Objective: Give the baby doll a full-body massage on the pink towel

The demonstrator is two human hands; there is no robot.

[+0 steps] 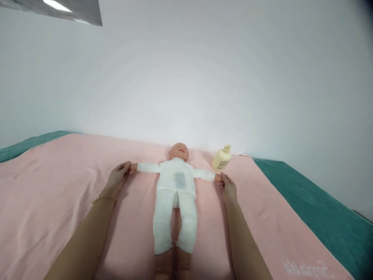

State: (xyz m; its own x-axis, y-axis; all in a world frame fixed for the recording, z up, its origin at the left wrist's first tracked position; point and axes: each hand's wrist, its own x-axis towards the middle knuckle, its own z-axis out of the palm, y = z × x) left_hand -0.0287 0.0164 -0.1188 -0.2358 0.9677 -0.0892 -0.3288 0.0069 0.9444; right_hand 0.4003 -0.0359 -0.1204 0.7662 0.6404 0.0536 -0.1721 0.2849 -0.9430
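A baby doll (175, 186) in white clothes lies on its back on a pink towel (58, 186), arms stretched out sideways. My left hand (118, 177), with a gold bracelet on the wrist, is closed around the doll's hand on the left side. My right hand (228, 186) pinches the doll's other hand on the right side. A cream pump bottle (222, 158) lies on the towel just beyond my right hand.
The pink towel covers a green surface (320, 210) that shows at the right and far left. A white wall (186, 85) rises directly behind the doll's head. Pale lettering is stitched on the towel's near right corner (305, 269).
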